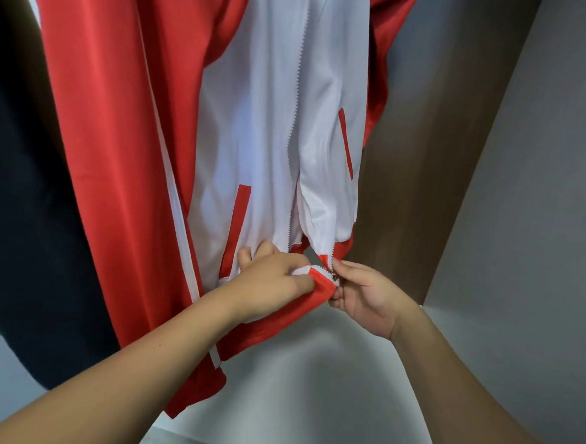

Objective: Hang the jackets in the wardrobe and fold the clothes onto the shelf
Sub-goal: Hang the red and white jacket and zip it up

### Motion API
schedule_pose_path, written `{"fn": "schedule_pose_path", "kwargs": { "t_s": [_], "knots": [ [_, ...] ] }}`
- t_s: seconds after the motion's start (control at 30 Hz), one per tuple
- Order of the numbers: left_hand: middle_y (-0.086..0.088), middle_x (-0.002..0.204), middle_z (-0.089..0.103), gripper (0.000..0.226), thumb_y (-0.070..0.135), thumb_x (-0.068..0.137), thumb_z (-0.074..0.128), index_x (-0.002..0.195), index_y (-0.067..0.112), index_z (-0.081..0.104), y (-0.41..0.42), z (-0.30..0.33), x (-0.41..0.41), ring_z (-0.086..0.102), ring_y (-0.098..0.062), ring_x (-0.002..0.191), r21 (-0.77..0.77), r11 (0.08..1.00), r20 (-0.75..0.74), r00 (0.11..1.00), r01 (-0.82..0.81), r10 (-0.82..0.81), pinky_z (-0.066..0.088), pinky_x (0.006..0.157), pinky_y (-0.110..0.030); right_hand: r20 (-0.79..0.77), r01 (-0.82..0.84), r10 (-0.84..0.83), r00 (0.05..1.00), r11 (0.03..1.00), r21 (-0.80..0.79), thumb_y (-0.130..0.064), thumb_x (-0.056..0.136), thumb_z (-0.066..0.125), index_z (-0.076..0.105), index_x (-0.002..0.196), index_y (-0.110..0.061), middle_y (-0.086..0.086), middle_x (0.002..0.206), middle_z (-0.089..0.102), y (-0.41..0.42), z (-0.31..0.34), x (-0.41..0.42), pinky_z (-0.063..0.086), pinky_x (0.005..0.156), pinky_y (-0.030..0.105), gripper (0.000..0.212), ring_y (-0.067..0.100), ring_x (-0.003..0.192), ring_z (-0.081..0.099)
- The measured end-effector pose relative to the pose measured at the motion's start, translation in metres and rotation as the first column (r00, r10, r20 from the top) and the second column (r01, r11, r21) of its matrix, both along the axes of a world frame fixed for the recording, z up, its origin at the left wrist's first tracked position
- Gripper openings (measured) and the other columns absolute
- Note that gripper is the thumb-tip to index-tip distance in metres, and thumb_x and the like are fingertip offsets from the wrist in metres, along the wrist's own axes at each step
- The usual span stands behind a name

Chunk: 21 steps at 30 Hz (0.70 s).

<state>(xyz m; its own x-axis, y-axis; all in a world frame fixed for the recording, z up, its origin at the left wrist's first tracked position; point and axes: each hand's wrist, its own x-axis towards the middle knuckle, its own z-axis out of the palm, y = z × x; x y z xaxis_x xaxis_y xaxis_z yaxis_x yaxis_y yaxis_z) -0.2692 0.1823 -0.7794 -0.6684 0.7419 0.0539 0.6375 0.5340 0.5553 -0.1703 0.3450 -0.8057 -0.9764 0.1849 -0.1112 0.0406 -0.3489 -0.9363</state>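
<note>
A red and white jacket [256,123] hangs in the wardrobe, its front facing me and its zip undone near the bottom. My left hand [274,282] grips the left side of the red hem beside the zip teeth. My right hand [362,294] pinches the right end of the zip, where a small dark slider shows at the hem. The two hem ends meet between my hands. A long red sleeve [116,176] with a white stripe hangs down on the left. The hanger and rail are out of frame.
A dark garment [28,205] hangs to the left of the jacket. The wardrobe's brown side wall [425,161] stands on the right. A pale shelf floor [308,394] lies below my hands.
</note>
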Motion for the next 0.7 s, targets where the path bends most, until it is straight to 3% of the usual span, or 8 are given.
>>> {"fn": "schedule_pose_path", "kwargs": {
  "t_s": [0.1,0.17,0.3,0.43,0.5,0.57,0.63,0.7],
  "knots": [
    [0.008,0.092,0.048,0.037,0.077,0.069,0.042,0.072,0.045,0.062,0.001,0.004,0.004,0.024,-0.004,0.113,0.169,0.986,0.065,0.998,0.0,-0.011,0.016,0.085,-0.026,-0.053,-0.017,0.013,0.999,0.997,-0.072,-0.026,0.085,0.062,0.053,0.098,-0.007,0.005,0.07,0.044,0.001,-0.002,0.01,0.034,0.066,0.028,0.025,0.014,0.062,0.041],
    [0.009,0.091,0.046,0.034,0.079,0.07,0.044,0.075,0.052,0.064,0.0,0.006,0.007,0.027,-0.008,0.111,0.225,0.974,0.058,0.997,0.033,-0.048,0.015,0.082,-0.021,-0.08,-0.018,0.011,0.997,0.996,-0.085,-0.023,0.084,0.063,0.052,0.09,-0.008,0.004,0.066,0.044,-0.001,-0.004,0.016,0.036,0.067,0.029,0.02,0.014,0.061,0.042],
    [0.009,0.084,0.048,0.015,0.049,0.088,0.061,0.073,0.05,0.065,0.0,0.005,0.013,0.04,-0.02,0.099,0.326,0.945,0.03,1.0,-0.012,0.002,0.028,0.084,-0.039,-0.131,0.095,-0.108,0.986,0.99,-0.101,-0.015,0.079,0.066,0.049,0.085,-0.008,0.001,0.062,0.05,-0.01,-0.006,0.016,0.034,0.065,0.025,0.019,0.009,0.057,0.043],
    [0.001,0.063,0.048,0.031,0.015,0.096,0.062,0.065,0.02,0.059,-0.017,0.036,-0.005,0.044,-0.016,0.064,0.581,0.798,0.156,0.984,-0.163,0.088,0.034,0.065,-0.03,-0.104,0.303,-0.316,0.943,0.945,-0.124,-0.004,0.092,0.056,0.059,0.081,-0.006,-0.002,0.063,0.049,-0.004,-0.026,0.03,0.027,0.065,0.025,0.011,0.008,0.058,0.038],
    [-0.01,0.075,0.057,0.031,0.024,0.095,0.062,0.064,0.021,0.06,-0.027,0.047,-0.018,0.052,-0.022,0.074,0.475,0.869,0.088,0.99,-0.137,0.109,0.042,0.077,-0.031,-0.075,0.314,-0.326,0.942,0.94,-0.135,-0.01,0.089,0.06,0.062,0.082,-0.007,-0.001,0.065,0.05,-0.004,-0.033,0.038,0.028,0.067,0.025,0.008,0.008,0.059,0.039],
    [-0.014,0.092,0.058,0.026,0.041,0.088,0.055,0.069,0.025,0.064,-0.028,0.045,-0.017,0.048,-0.026,0.104,0.17,0.979,-0.051,0.991,-0.114,0.124,0.031,0.1,-0.034,-0.07,0.29,-0.306,0.949,0.94,-0.181,-0.015,0.082,0.064,0.063,0.091,-0.005,-0.002,0.064,0.051,-0.008,-0.031,0.038,0.029,0.066,0.025,0.014,0.007,0.058,0.039],
    [0.003,0.077,0.052,0.024,0.045,0.077,0.045,0.064,0.031,0.06,-0.027,0.035,0.001,0.043,-0.005,0.098,0.025,1.0,-0.123,0.992,-0.017,0.02,0.024,0.096,-0.03,-0.089,0.272,-0.298,0.95,0.935,-0.227,-0.016,0.08,0.065,0.064,0.1,-0.003,-0.003,0.063,0.051,-0.013,-0.022,0.034,0.032,0.065,0.023,0.023,0.007,0.055,0.041],
    [0.01,0.057,0.05,0.021,0.042,0.078,0.043,0.062,0.038,0.057,-0.023,0.027,0.015,0.044,0.003,0.082,0.07,0.996,-0.115,0.992,0.052,-0.043,0.025,0.094,-0.031,-0.144,0.241,-0.277,0.95,0.943,-0.228,-0.016,0.08,0.066,0.067,0.09,-0.009,-0.001,0.066,0.056,-0.018,-0.015,0.032,0.04,0.064,0.021,0.013,0.007,0.057,0.048]
  ]
}}
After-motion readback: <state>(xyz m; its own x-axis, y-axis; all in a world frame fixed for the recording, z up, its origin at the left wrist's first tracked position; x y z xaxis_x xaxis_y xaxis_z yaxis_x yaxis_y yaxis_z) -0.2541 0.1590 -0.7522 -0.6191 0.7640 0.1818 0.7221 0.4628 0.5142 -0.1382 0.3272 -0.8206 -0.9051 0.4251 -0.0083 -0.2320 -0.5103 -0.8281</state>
